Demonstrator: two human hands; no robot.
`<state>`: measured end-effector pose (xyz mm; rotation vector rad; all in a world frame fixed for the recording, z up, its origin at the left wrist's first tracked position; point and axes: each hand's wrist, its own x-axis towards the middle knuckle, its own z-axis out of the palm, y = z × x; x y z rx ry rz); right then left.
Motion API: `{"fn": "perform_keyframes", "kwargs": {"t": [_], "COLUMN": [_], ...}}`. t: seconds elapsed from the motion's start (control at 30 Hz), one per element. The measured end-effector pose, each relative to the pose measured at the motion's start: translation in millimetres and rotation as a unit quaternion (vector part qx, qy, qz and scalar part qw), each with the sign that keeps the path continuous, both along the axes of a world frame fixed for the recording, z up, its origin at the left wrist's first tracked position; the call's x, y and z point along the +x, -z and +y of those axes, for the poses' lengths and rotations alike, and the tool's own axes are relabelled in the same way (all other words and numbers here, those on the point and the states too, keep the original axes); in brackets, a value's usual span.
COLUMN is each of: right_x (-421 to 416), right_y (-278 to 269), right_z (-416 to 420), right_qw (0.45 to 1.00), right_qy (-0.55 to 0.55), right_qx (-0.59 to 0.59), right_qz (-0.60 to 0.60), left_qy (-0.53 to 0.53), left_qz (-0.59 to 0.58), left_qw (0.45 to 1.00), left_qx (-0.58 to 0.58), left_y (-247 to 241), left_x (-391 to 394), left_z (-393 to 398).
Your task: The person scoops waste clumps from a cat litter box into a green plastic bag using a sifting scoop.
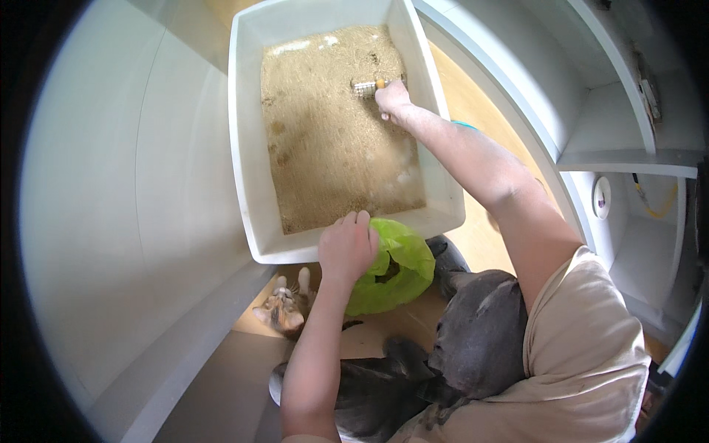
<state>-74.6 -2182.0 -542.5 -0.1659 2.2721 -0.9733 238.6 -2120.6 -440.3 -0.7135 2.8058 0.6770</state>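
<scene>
My right hand (pixel 393 98) grips the orange handle of a wire-mesh litter scoop (pixel 364 88), whose head rests at the surface of the tan cat litter (pixel 327 138). The litter lies in a large white plastic litter box (pixel 446 213), with darker clumps and patches here and there. My left hand (pixel 348 243) is closed over the box's near rim and meets the edge of a lime-green plastic bag (pixel 407 277). The bag gapes open just outside the box, with something dark inside. My fingers hide exactly how the bag is held.
A calico cat (pixel 282 310) is on the floor beside my left forearm, close to the near rim. A pale panel (pixel 138 166) stands along the left. White shelving (pixel 598 122) runs along the right, holding a round white object (pixel 601 197). My dark-clad knees (pixel 482 332) are bent below.
</scene>
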Motion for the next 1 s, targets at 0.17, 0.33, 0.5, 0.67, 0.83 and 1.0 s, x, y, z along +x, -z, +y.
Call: {"fn": "perform_keyframes", "kwargs": {"t": [0.17,0.33,0.5,0.67,0.83,1.0], "right_x": [-54,-85,-53,-39,-18,7], "right_y": [11,38,61,66,53,33], "right_z": [-30,-67,-51,-44,-33,-24], "right_qw": [0.999,0.986,0.982,0.969,0.965,0.963], "right_qy": [0.001,-0.008,-0.016,-0.017,-0.027,-0.043], "right_qx": [-0.043,0.004,0.026,-0.038,-0.077,-0.128], "right_qz": [0.004,0.168,0.186,0.245,0.25,0.233], "left_qy": [0.001,0.008,0.017,0.007,0.005,-0.008], "left_qz": [-0.012,-0.01,-0.01,0.003,0.038,0.039], "left_qw": [1.0,1.0,1.0,1.0,0.999,0.999], "left_qx": [0.024,0.029,0.025,0.017,0.002,-0.009], "left_y": [-8,-10,-8,-3,-2,1], "left_x": [-2,-7,-2,2,-1,1], "left_z": [2,3,4,3,6,9]}}
